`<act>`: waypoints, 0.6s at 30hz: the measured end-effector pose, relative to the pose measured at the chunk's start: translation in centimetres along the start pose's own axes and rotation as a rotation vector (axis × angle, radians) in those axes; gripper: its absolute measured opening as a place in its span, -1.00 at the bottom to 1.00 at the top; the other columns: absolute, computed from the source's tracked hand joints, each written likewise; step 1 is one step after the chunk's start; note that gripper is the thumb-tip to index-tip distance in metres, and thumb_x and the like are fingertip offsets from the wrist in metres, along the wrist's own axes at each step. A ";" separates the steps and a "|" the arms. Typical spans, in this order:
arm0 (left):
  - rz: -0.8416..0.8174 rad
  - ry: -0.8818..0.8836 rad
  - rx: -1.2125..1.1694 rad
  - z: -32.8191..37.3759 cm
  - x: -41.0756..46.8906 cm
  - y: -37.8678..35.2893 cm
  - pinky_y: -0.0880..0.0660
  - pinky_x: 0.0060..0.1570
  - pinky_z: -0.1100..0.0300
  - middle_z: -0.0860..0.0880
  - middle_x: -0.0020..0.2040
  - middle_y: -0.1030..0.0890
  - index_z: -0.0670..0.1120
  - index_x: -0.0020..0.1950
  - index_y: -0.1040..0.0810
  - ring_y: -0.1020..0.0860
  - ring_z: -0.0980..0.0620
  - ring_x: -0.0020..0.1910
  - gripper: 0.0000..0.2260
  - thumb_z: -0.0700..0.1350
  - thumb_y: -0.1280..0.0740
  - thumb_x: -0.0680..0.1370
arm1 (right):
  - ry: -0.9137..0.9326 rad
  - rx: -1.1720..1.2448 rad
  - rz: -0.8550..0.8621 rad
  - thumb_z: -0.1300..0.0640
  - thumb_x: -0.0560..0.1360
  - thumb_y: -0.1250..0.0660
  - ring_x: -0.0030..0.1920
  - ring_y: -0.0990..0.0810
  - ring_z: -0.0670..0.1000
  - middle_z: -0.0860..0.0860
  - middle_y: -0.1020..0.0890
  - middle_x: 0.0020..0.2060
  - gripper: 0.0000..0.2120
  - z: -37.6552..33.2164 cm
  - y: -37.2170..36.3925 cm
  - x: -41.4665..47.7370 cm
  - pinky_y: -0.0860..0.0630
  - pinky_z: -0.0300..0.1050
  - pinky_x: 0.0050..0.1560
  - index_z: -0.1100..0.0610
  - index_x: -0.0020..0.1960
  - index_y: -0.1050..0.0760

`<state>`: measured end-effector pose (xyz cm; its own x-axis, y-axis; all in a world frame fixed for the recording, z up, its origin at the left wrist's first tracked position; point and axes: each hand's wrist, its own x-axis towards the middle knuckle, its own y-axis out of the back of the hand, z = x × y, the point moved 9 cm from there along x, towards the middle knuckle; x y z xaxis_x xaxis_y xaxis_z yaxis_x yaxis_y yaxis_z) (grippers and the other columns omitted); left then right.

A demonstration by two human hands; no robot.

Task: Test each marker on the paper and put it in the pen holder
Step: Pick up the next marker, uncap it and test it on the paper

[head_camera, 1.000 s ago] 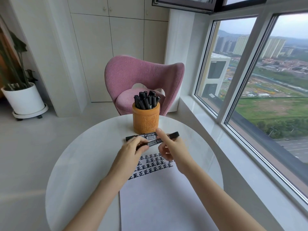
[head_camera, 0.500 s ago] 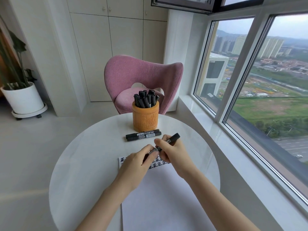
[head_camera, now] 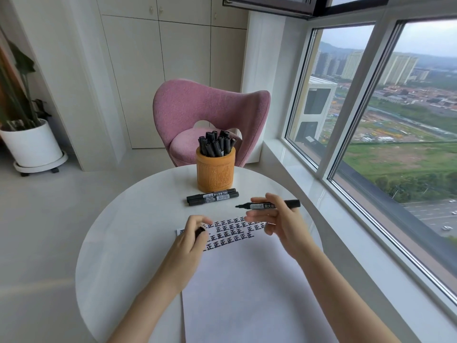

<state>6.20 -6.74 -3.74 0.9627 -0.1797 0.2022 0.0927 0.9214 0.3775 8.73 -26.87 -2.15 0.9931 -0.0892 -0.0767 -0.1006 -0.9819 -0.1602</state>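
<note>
In the head view, the right hand (head_camera: 279, 219) pinches an uncapped marker (head_camera: 258, 206) between thumb and forefinger. It holds the marker level above the top of the paper (head_camera: 247, 288) with the tip pointing left and the other fingers loosely spread. The left hand (head_camera: 190, 243) curls round a small black piece, probably the cap (head_camera: 198, 231), which is mostly hidden by the fingers.

The step in hand looks like the start of a test, with the cap off and the tip not yet on the sheet. Next, the tip must tilt down onto a bare patch below the rows of written characters.

Two spare markers (head_camera: 212, 195) lie on the counter (head_camera: 128, 231) just in front of the pen holder (head_camera: 215, 173), which is crowded with standing markers (head_camera: 217, 144). The label print is too small to read, and the paper's near edge is cut off.
</note>
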 end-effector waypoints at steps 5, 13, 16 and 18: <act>0.137 0.006 -0.077 -0.6 -0.5 1.6 -0.46 -0.13 0.41 0.04 -0.12 -0.64 0.03 -0.01 -0.42 -0.59 0.22 -0.15 -0.84 -0.21 -0.32 0.53 | 0.036 -0.173 0.163 0.04 0.44 -0.46 -0.51 -0.27 0.01 0.07 -0.34 -0.52 -0.66 0.7 2.6 0.3 -0.11 -0.19 -0.46 0.19 -0.29 -0.37; 0.210 0.027 -0.069 -1.8 -0.6 2.6 -0.51 -0.13 0.38 0.08 -0.17 -0.67 -0.05 -0.12 -0.55 -0.63 0.14 -0.15 -0.86 -0.24 -0.45 0.43 | 0.108 -0.298 0.199 0.13 0.51 -0.35 -0.58 -0.33 -0.03 0.05 -0.44 -0.58 -0.77 1.3 2.6 0.2 -0.25 -0.27 -0.51 0.28 -0.22 -0.49; 0.212 0.028 -0.059 -1.8 -0.6 2.5 -0.46 -0.16 0.46 0.13 -0.17 -0.66 -0.06 -0.12 -0.56 -0.62 0.19 -0.18 -0.87 -0.26 -0.43 0.43 | 0.123 -0.356 0.227 0.04 0.47 -0.40 -0.56 -0.31 -0.02 0.04 -0.43 -0.58 -0.69 1.4 2.8 0.3 -0.27 -0.22 -0.47 0.19 -0.31 -0.41; 0.210 0.031 -0.056 -1.9 -0.6 2.4 -0.44 -0.17 0.50 0.16 -0.15 -0.65 -0.07 -0.12 -0.56 -0.61 0.21 -0.17 -0.88 -0.27 -0.42 0.44 | 0.122 -0.375 0.255 0.00 0.43 -0.44 -0.53 -0.29 0.00 0.02 -0.39 -0.58 -0.63 1.6 3.0 0.5 -0.24 -0.18 -0.42 0.12 -0.36 -0.33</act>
<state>6.30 -3.77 -4.64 0.9695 0.0280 0.2433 -0.0977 0.9552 0.2794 8.80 -29.61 -4.25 0.9416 -0.3325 0.0528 -0.3359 -0.9167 0.2167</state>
